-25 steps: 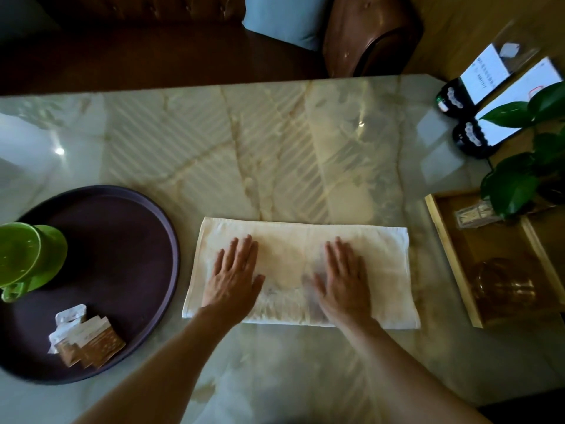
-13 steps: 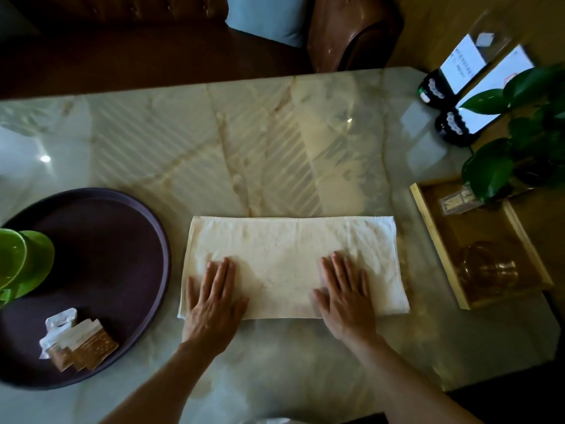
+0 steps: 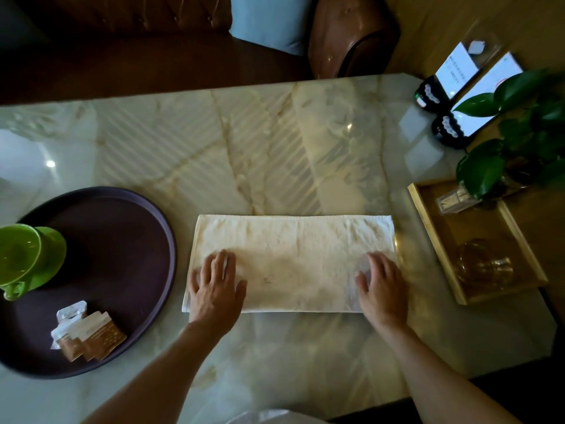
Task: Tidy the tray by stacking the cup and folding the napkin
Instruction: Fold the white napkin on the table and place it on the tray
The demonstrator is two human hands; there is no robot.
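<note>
So the pale veined marble tabletop (image 3: 275, 142) is the big stage here, with the round dark purple tray (image 3: 128, 215) off on the left side and the cream rectangular cloth napkin (image 3: 293, 255) lying flat on the bare marble just beside the tray's right rim, not on it. The napkin's long axis runs left to right across the person's front, looks already doubled into a strip, so my guess is the next fold brings one short end over to the other. The glossy green cup on its matching saucer (image 3: 27, 258) sits at the tray's far left edge, and a few brown-and-white sachets (image 3: 88, 335) lie near the tray's front. Left hand (image 3: 215, 289) is pressed flat, fingers spread, on the napkin's near-left corner; right hand (image 3: 382, 290) is the same on the near-right corner. Neither one is pinching anything, just palms down. Each hand is closest to its own short end, so either could start the fold.
</note>
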